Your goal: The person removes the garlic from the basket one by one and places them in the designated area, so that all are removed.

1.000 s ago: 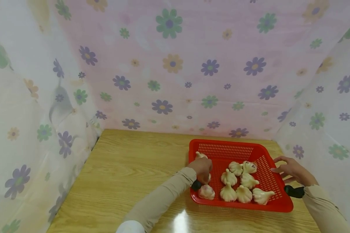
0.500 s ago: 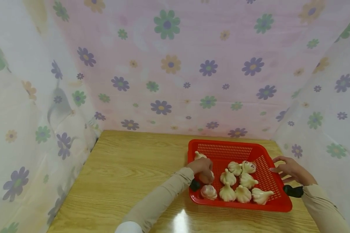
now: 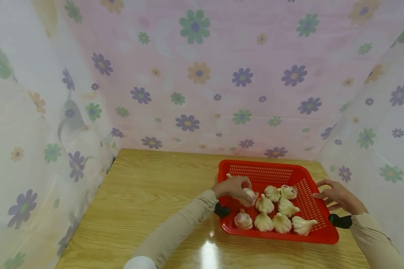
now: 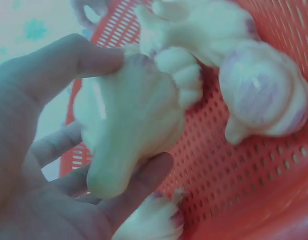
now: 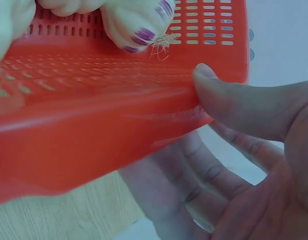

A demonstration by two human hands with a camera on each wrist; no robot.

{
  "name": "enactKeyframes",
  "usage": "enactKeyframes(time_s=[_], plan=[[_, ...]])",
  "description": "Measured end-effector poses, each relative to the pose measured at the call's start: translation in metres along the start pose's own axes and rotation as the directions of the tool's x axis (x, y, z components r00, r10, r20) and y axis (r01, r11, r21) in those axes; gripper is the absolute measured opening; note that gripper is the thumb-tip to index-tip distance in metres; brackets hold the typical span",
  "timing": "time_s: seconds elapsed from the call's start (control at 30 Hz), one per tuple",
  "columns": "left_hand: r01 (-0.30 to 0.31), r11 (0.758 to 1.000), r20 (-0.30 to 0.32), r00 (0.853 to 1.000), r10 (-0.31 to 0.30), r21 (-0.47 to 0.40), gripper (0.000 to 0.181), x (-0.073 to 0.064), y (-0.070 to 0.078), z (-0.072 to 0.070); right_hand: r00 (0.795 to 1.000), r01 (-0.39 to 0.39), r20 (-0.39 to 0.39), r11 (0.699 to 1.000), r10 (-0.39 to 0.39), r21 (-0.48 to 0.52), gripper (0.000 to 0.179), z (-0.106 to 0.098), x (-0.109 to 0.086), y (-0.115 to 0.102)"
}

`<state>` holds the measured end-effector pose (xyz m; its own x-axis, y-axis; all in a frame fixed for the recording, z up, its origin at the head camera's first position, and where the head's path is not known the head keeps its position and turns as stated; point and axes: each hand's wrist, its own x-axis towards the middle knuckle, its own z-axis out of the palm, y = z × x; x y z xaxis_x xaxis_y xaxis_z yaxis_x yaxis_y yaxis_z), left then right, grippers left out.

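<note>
In the head view, a red slotted plastic basket holds several garlic bulbs. My left hand is over the basket's left part and grips one garlic bulb, thumb on one side and fingers curled round the other, its stem pointing back to the palm. Below that hand, another garlic bulb lies in the near left corner. My right hand holds the basket's right rim, with the thumb over the edge and the fingers beneath it. A bulb with purple streaks lies inside near that rim.
The basket stands on a wood-grain table, toward its right side. Flower-printed cloth hangs behind and along both sides. One garlic bulb sits in the far left corner, mostly hidden by the left hand.
My left hand has moved slightly right with the garlic bulb, which now shows more. The bulb in the near left corner has shifted right and turned. The right hand stays on the rim.
</note>
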<state>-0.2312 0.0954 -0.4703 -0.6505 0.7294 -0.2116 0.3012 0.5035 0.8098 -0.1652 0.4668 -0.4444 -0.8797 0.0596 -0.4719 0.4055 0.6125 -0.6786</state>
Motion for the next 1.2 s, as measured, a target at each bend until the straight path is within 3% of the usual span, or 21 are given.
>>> enactKeyframes(time_s=[0.23, 0.4, 0.73, 0.97, 1.2], plan=[[-0.075, 0.969, -0.052, 0.997, 0.064, -0.237, 0.033, -0.006, 0.006, 0.000, 0.999, 0.043, -0.012, 0.999, -0.043, 0.001, 0.062, 0.001, -0.005, 0.008], [-0.091, 0.945, -0.103, 0.993, 0.061, -0.315, 0.034, -0.014, 0.006, -0.001, 0.999, 0.046, -0.014, 0.999, -0.046, 0.003, 0.062, 0.002, -0.007, 0.011], [-0.152, 0.910, -0.225, 0.972, 0.067, -0.386, 0.035, -0.030, -0.003, -0.014, 0.997, 0.073, -0.012, 0.997, -0.073, -0.002, 0.064, 0.004, -0.003, 0.008], [-0.195, 0.860, -0.277, 0.959, 0.065, -0.472, 0.035, -0.041, -0.015, -0.020, 0.995, 0.102, -0.013, 0.994, -0.103, -0.023, 0.069, 0.000, -0.007, 0.013], [-0.248, 0.856, -0.339, 0.936, 0.092, -0.453, 0.032, -0.050, -0.026, -0.031, 0.991, 0.134, -0.017, 0.991, -0.135, -0.022, 0.070, 0.003, -0.003, 0.006]])
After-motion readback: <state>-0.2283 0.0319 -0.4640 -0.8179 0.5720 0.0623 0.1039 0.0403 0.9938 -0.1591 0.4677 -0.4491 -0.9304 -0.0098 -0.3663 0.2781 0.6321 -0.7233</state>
